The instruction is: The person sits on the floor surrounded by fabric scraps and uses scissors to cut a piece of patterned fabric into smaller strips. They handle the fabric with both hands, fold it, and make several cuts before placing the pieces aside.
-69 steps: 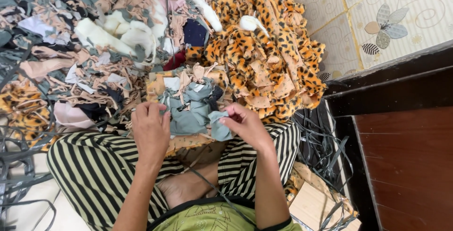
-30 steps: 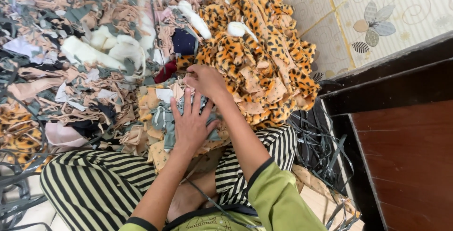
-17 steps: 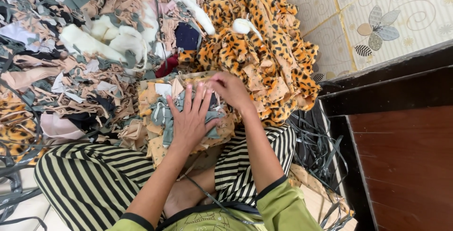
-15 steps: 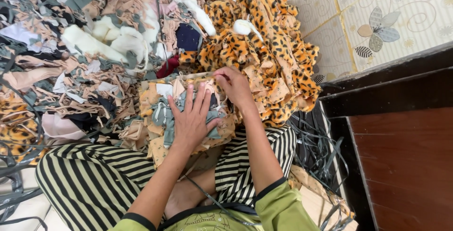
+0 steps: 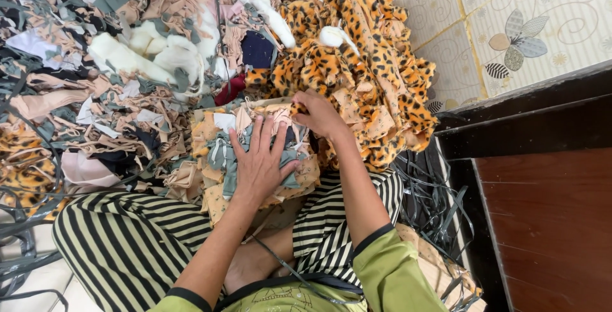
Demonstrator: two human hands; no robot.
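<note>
Left hand (image 5: 258, 162) flat on scrap bundle (image 5: 220, 159)

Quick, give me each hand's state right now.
Left hand: open, fingers spread, pressed flat on the stack of fabric scraps.
Right hand: closed, pinching a scrap at the edge of the leopard-print pile.

fuzzy leopard-print cloth (image 5: 376, 89), glossy tiles (image 5: 510, 25)

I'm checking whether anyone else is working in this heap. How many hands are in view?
2. The left hand lies flat on the small stack of scraps; the right hand grips fabric at the stack's far edge.
</note>
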